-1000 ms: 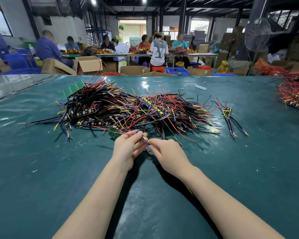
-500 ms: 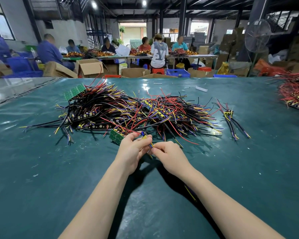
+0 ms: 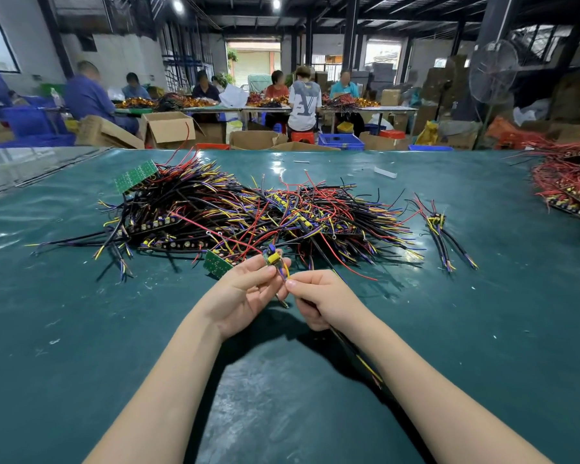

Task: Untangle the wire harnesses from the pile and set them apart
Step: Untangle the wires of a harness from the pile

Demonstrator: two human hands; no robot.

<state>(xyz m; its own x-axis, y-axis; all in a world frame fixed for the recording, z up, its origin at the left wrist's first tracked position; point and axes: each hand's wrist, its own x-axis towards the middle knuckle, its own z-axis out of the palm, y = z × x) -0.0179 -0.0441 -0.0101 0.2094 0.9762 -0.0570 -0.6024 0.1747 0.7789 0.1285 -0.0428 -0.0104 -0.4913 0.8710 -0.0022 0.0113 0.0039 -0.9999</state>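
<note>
A big tangled pile of wire harnesses [image 3: 241, 212], black, red, yellow and purple with small green boards, lies across the middle of the green table [image 3: 81, 329]. Just in front of it my left hand [image 3: 245, 293] pinches one harness [image 3: 272, 257] by its small board with yellow parts, palm turned up. My right hand [image 3: 318, 296] pinches the yellow and purple wires of that same harness right beside the left fingertips; its black wires trail down under my right forearm. A small separate bundle of harnesses [image 3: 441, 232] lies to the right of the pile.
A second heap of red-wired boards [image 3: 570, 185] sits at the table's right edge. A loose green board [image 3: 216, 262] lies by my left hand. Beyond the far table edge are cardboard boxes [image 3: 168, 128], blue crates, a standing fan [image 3: 493, 75] and several seated people at other tables.
Both hands have lifted the harness slightly and turned it; the left palm now faces up and the small board with yellow parts shows above my fingers.
</note>
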